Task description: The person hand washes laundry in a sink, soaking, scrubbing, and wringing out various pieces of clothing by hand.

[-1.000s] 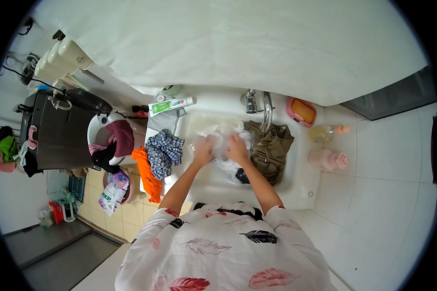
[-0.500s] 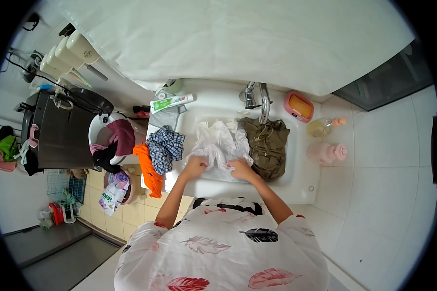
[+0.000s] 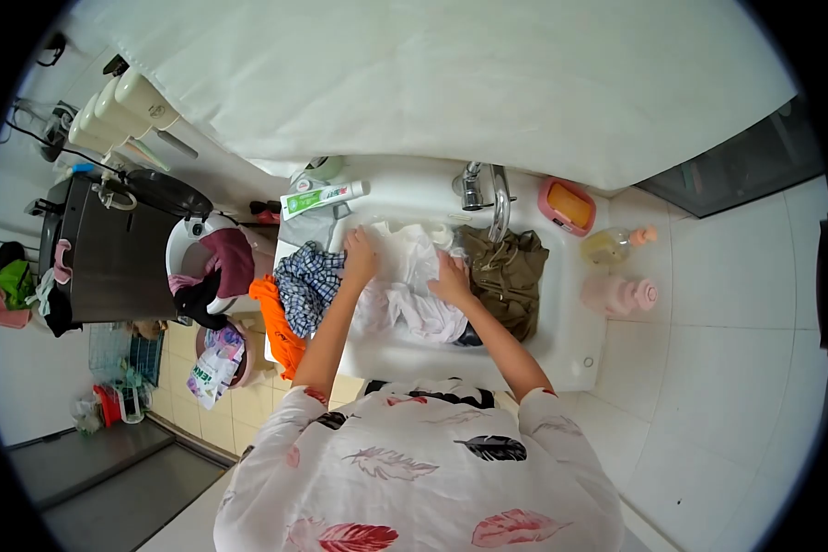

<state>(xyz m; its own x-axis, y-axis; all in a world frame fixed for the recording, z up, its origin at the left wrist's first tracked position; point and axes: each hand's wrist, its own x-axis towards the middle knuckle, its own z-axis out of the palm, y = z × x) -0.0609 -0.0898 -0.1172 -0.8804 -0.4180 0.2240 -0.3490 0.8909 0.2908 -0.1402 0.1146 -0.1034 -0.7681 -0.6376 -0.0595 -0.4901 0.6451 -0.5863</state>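
Note:
A wet white garment point(image 3: 403, 308) lies crumpled in the white sink point(image 3: 575, 340). My left hand point(image 3: 360, 258) is at its left edge, fingers closed on the cloth near the sink's left wall. On the other side, my right hand point(image 3: 451, 279) grips the garment's right part, close to the olive-brown garment point(image 3: 511, 276) under the faucet point(image 3: 500, 202). A dark bit of cloth shows beneath the white one by my right forearm. Left of my left hand, a blue checked cloth point(image 3: 308, 285) and an orange cloth point(image 3: 278, 327) hang over the sink's edge.
A toothpaste-like tube point(image 3: 325, 198) rests on a grey cloth at the back left. Along the right rim stand a pink soap dish point(image 3: 567, 204), a pump bottle point(image 3: 607, 246) and a pink bottle point(image 3: 619, 293). Further left is a white tub point(image 3: 182, 253) with clothes.
Both hands have moved away from me, from the white garment's near edge to its far left and right sides. Its near part now lies bunched toward me.

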